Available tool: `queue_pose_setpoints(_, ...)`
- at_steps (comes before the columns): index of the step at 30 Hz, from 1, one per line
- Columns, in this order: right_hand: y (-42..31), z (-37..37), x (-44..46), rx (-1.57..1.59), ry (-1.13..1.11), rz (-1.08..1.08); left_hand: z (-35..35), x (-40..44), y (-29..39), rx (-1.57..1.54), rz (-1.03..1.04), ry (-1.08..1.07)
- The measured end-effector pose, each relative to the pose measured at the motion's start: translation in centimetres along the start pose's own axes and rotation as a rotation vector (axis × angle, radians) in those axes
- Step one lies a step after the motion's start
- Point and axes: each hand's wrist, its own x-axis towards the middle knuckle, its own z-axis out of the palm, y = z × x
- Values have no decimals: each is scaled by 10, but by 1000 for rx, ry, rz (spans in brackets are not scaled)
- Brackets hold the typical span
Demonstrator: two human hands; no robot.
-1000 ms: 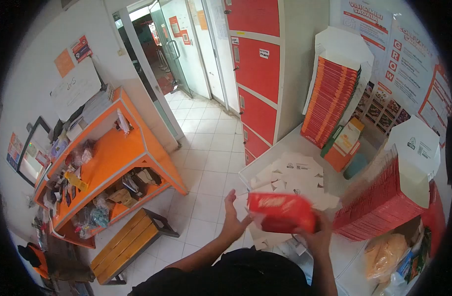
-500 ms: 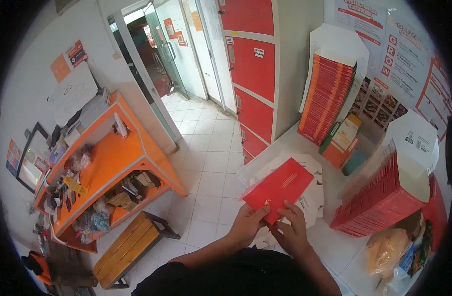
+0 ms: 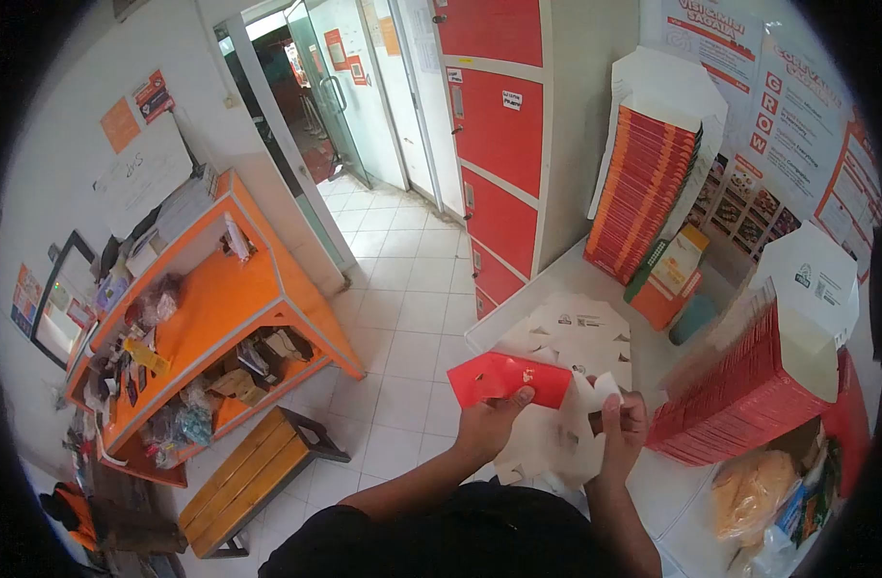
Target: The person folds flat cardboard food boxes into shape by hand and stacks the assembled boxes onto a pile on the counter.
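Observation:
A partly folded red cardboard box is held up in front of me, its outside red with a small gold print. My left hand grips its near side, thumb pressed on the red face. At the box's right end my right hand has its fingers closed on a white flap. Below both hands lie flat box blanks, white side up, piled on the white table. Part of the box's underside is hidden by my left hand.
To the right stands a tall stack of nested red boxes; another stack is farther back. Between them are an orange-green carton and a teal cup. Plastic bags lie at lower right. A wooden bench stands left.
The red sheet has turned and bent into a partly folded box, with its white flap now showing. My right hand has moved right, from the sheet's near edge to the flap.

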Motion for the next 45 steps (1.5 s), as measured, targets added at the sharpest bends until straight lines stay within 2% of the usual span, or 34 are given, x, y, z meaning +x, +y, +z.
queue_pose_setpoints(1,-4,5,6,-55,-88,-184,1,1,-8,-104,37,12)
queue_pose_setpoints(2,-8,9,11,-94,-169,-371,-1,1,-16,-17,228,-1)
queue_pose_setpoints(4,-19,8,16,-445,-320,-558,-2,-1,-25,160,604,-35)
queue_pose_setpoints(5,-23,7,16,-623,-398,-644,-1,-2,-25,117,597,-46)
queue_pose_setpoints(7,-28,4,18,-738,-479,-708,4,-5,-9,29,589,-57)
queue_pose_setpoints(8,-37,4,19,-789,-547,-727,-4,10,-26,-82,405,-107)
queue_pose_setpoints(9,-42,4,20,-840,-614,-744,-3,9,-28,-157,326,-123)
queue_pose_setpoints(11,-37,3,22,-866,-557,-707,4,9,-32,-301,166,-166)
queue_pose_setpoints(12,-32,2,22,-880,-527,-686,10,-1,-29,-44,298,-86)
queue_pose_setpoints(14,-7,-6,16,-810,-488,-561,21,-11,-47,-218,329,-155)
queue_pose_setpoints(16,-2,-7,14,-753,-459,-384,20,-8,-49,-89,340,-267)
queue_pose_setpoints(18,-12,-8,7,-709,-428,-136,2,1,-38,350,301,-426)
queue_pose_setpoints(19,-23,-8,8,-787,-484,-245,-6,4,-30,569,276,-502)
queue_pose_setpoints(22,-66,-10,23,-983,-693,-507,-10,1,17,1053,-80,-1062)
queue_pose_setpoints(25,-33,-46,14,-674,-790,-42,-22,-18,-11,643,254,-798)
queue_pose_setpoints(26,-32,-47,3,-530,-682,-58,-22,-20,-14,630,98,-718)
queue_pose_setpoints(29,-10,-54,-22,-313,-469,-52,-22,-32,15,579,-134,-681)
queue_pose_setpoints(30,-31,-45,-23,-372,-531,10,-23,-32,10,569,-122,-687)
queue_pose_setpoints(33,-38,-47,-21,-904,-1033,35,-21,-32,-4,546,-75,-714)
queue_pose_setpoints(34,-42,-45,-23,-974,-986,-17,-18,-34,-2,542,-60,-727)
queue_pose_setpoints(37,-41,-47,-27,-914,-509,-12,-14,-41,21,578,-43,-755)
queue_pose_setpoints(40,-46,-53,-14,-949,-1027,36,-13,-41,19,608,-8,-813)
queue_pose_setpoints(41,-52,-51,-12,-843,-1006,154,-13,-40,15,618,9,-841)
queue_pose_setpoints(43,-66,-47,-12,-621,-954,380,-13,-36,11,666,195,-866)
queue_pose_setpoints(44,-63,-48,-11,-683,-1070,320,-12,-36,9,686,284,-876)
queue_pose_setpoints(45,-57,-51,-9,-745,-1186,259,-9,-36,15,777,277,-888)
